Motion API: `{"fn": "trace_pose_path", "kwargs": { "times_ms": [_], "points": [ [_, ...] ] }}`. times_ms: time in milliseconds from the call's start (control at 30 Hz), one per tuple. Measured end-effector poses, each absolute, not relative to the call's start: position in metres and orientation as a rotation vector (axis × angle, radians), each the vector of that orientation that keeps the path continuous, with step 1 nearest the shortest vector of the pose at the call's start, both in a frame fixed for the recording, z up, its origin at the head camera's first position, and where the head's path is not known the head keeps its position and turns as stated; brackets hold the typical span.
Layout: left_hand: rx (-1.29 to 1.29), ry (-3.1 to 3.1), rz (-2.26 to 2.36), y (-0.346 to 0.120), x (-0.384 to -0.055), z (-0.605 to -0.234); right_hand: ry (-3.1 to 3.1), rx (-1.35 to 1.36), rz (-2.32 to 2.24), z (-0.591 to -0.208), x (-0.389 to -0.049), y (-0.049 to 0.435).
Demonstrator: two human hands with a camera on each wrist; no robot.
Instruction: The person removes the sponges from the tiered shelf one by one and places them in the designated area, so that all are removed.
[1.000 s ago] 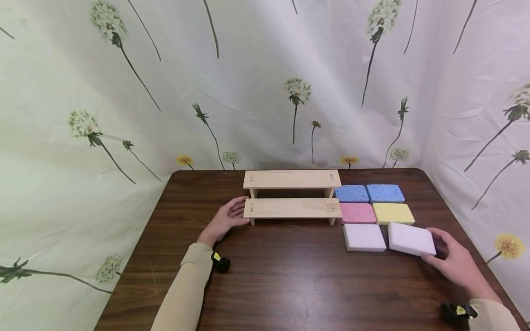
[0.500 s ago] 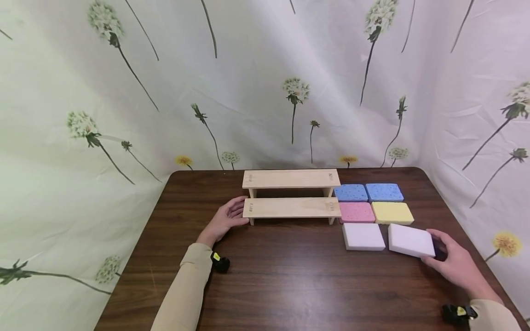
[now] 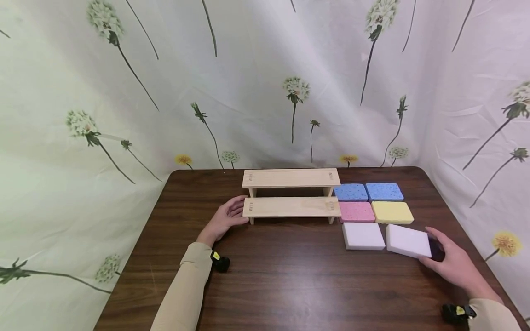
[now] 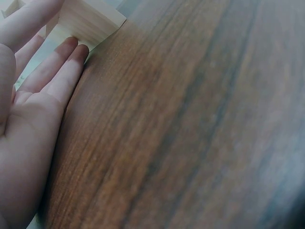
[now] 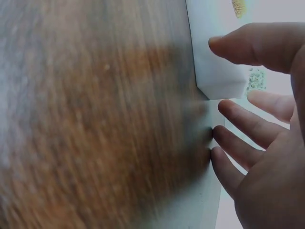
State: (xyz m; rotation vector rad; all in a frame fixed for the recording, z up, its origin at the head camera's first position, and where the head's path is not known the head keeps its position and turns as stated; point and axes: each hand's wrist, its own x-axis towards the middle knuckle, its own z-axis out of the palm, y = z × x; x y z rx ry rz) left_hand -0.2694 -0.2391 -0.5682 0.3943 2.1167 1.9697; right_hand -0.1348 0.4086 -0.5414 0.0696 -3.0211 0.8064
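Note:
My left hand (image 3: 224, 220) rests at the left end of a pale two-step wooden stand (image 3: 291, 208), fingers nearly straight. In the left wrist view, fingertips (image 4: 80, 50) reach the stand's end panel (image 4: 93, 24). On the right, my right hand (image 3: 452, 264) holds a white sponge (image 3: 408, 240) by its right end, thumb at the near corner and index finger at the far one. This sponge lies slightly turned beside a second white sponge (image 3: 363, 236), a narrow gap between them. In the right wrist view, the thumb (image 5: 228, 45) overlaps the sponge's side (image 5: 217, 57); the lower fingers hang loose.
Behind the white sponges lie a pink sponge (image 3: 357, 212) and a yellow sponge (image 3: 392, 212), then two blue sponges (image 3: 351, 192) in the back row. All sit right of the stand on a dark wooden table (image 3: 290, 271). A flower-print curtain (image 3: 256, 92) hangs behind.
My right hand and the white sponge have shifted slightly left, narrowing the gap to the other white sponge. The left hand and the stand have stayed put.

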Motion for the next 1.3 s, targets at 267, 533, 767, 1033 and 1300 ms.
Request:
{"fn": "trace_pose_path", "kwargs": {
  "times_ms": [267, 533, 767, 1033, 1300],
  "points": [
    [0.381, 2.115, 1.957, -0.2393, -0.2693, -0.5673, -3.002, 0.057, 0.857, -0.5427, -0.1342, 0.4089],
    [0.376, 2.112, 1.956, -0.2391, -0.2691, -0.5660, -2.983, 0.048, 0.838, -0.5437, -0.1349, 0.4087],
    [0.368, 2.111, 1.953, -0.2385, -0.2691, -0.5652, -2.977, 0.077, 0.796, -0.5450, -0.1377, 0.4074],
    [0.378, 2.115, 1.951, -0.2391, -0.2703, -0.5666, -2.972, 0.115, 0.782, -0.5462, -0.1404, 0.4058],
    [0.381, 2.088, 1.972, -0.2392, -0.2703, -0.5679, -2.977, 0.116, 0.805, -0.5438, -0.1410, 0.4018]
  ]
}}
